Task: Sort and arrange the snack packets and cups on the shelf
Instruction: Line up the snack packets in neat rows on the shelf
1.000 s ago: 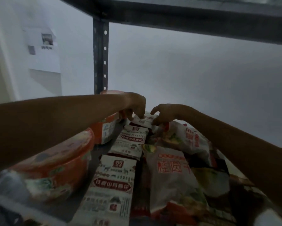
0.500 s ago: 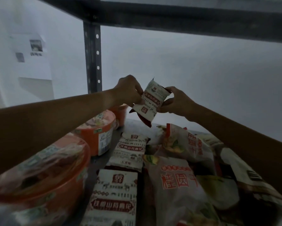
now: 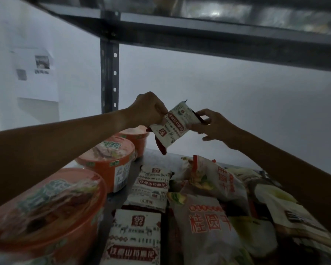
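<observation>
Head view. A small white snack packet [image 3: 173,125] is held in the air above the back of the shelf [image 3: 153,159], tilted with its print upside down. It is pinched at its upper left edge by the left hand [image 3: 147,109], whose fingers are curled round it, and at its right end by the fingertips of the right hand [image 3: 211,125].

Several things could go wrong from here, judging by how the goods lie. The packet is caught only by its edges, so it could slip out when one hand lets go, and it would drop onto the packets below. Two matching white packets [image 3: 151,186] lie in a row down the middle of the shelf, and if the held one is set down still turned round, the row would be left uneven. The large bags [image 3: 205,224] to the right are heaped loosely over one another and could be shifted by the right forearm passing over them.

Three orange cups stand along the left side: the nearest cup [image 3: 46,205], the middle cup [image 3: 109,161] and the far cup [image 3: 136,138] just behind it. All three are covered by printed lids, so their contents cannot be seen. The far cup stands just under the left wrist and could be knocked as the arm comes down.
</observation>
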